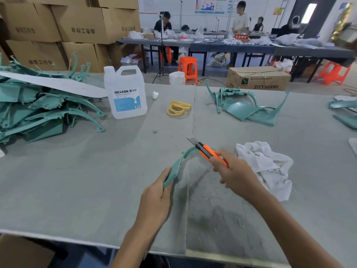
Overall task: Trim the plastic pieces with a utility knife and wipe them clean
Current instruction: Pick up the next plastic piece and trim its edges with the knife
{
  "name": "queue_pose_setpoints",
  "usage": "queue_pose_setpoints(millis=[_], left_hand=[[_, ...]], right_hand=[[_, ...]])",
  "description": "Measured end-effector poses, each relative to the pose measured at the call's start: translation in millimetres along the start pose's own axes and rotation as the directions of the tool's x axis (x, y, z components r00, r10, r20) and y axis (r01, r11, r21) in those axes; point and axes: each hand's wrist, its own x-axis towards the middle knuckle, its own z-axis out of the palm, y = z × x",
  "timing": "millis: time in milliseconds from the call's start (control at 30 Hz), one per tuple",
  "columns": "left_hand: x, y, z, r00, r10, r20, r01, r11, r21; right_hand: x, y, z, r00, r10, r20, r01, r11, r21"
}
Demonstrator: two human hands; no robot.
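My left hand (pixel 157 192) was clamped around the lower end of a curved teal plastic piece (pixel 176 167), holding it just above the grey tabletop (pixel 77 180). My right hand (pixel 234 174) gripped the orange utility knife (pixel 207 152), blade out, crossing the top of the arc. A crumpled white rag (pixel 268 167) lay just right of it, and the pile of teal pieces (pixel 38 111) sat far left beside a white jug (pixel 125 93).

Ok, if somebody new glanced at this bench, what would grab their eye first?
Probably the orange utility knife in the right hand, blade out over the curved green plastic piece that the left hand holds at centre. Then the big heap of green parts at far left, beside the white jug.
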Motion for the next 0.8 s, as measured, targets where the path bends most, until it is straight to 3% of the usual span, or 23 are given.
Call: queue_pose_setpoints(millis=[167,267,400,567,667,800], left_hand=[[1,-1,0,0.998,-0.038,-0.04,0.036,0.997,-0.063],[2,0,-1,0.996,-0.069,-0.052,0.062,0.991,-0.122],[3,1,-5,0.995,-0.044,-0.085,0.031,0.988,-0.148],[3,0,-3,0.998,-0.039,-0.041,0.035,0.996,-0.08],[0,1,-1,0.999,-0.042,-0.02,0.042,0.999,-0.03],[-5,3,0,1.0,-0.013,-0.001,0.013,0.999,0.041]], right_hand=[[-47,-21,16,0.986,-0.122,0.11,0.093,0.967,0.237],[-59,-26,31,0.971,-0.166,0.173,0.12,0.961,0.251],[-41,-25,46,0.988,-0.147,0.053,0.142,0.985,0.1],[17,7,44,0.982,0.108,-0.158,-0.138,0.971,-0.193],[35,24,22,0.957,0.234,-0.17,-0.275,0.92,-0.28],[24,17,-14,0.988,0.147,-0.046,-0.153,0.962,-0.226]])
